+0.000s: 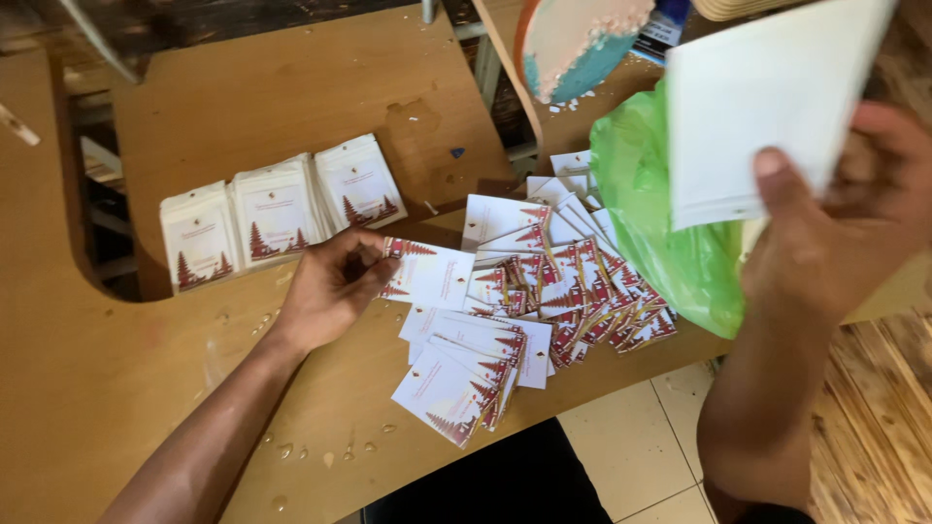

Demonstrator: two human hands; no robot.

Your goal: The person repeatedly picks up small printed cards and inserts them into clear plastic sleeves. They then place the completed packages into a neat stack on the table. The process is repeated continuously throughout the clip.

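My left hand (pixel 335 287) rests on the wooden table (pixel 116 388), its fingers pinching the edge of a white card with a red tree print (pixel 432 274). That card lies at the edge of a loose, fanned-out heap of like cards (pixel 529 296). My right hand (pixel 840 223) is raised near the camera and grips a thick stack of white cards (pixel 767 97), seen from their blank side. Three neat piles of bagged cards (pixel 277 212) lie in a row to the left of my left hand.
A green plastic bag (pixel 670 223) lies on the right part of the heap. A round disc with a pale, flaking face and teal rim (pixel 573 39) leans at the back. Water drops (pixel 330 454) dot the table's near edge. Tiled floor (pixel 631 446) shows below.
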